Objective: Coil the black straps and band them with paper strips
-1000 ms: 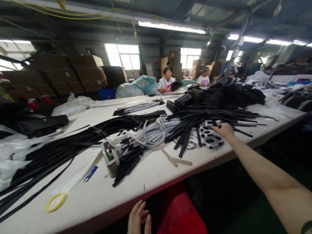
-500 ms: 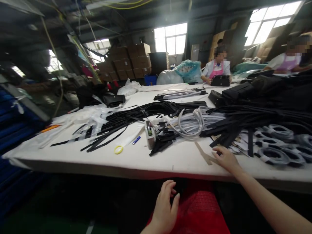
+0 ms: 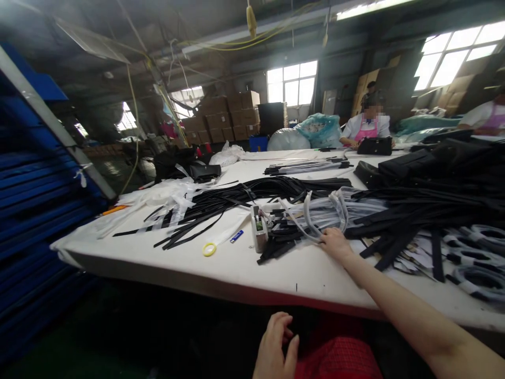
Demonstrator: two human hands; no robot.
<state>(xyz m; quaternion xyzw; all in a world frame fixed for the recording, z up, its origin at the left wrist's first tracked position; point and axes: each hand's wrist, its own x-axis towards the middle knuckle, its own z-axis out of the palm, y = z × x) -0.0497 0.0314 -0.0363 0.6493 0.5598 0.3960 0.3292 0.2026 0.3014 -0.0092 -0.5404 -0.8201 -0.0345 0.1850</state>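
Observation:
My right hand [image 3: 334, 243] lies palm down on the white table [image 3: 221, 266], fingers stretched against a bundle of clear-wrapped straps [image 3: 327, 210]. Black strips [image 3: 276, 247] lie just left of it, beside a small grey tape dispenser [image 3: 259, 233]. My left hand [image 3: 276, 347] hovers below the table edge, over my red-clad lap [image 3: 335, 358], fingers loosely apart and holding nothing.
Long black straps [image 3: 236, 195] spread across the table, with black bags [image 3: 414, 163] and tape rolls [image 3: 477, 263] to the right. A yellow ring [image 3: 209, 249] and blue pen [image 3: 236, 236] lie near the front. Blue stacked sheets [image 3: 31, 210] stand left. Two people sit at the far end.
My right hand moved left along the table, from the tape rolls past the beige strips to the clear-wrapped bundle. My view swung left. The left hand stayed over my lap.

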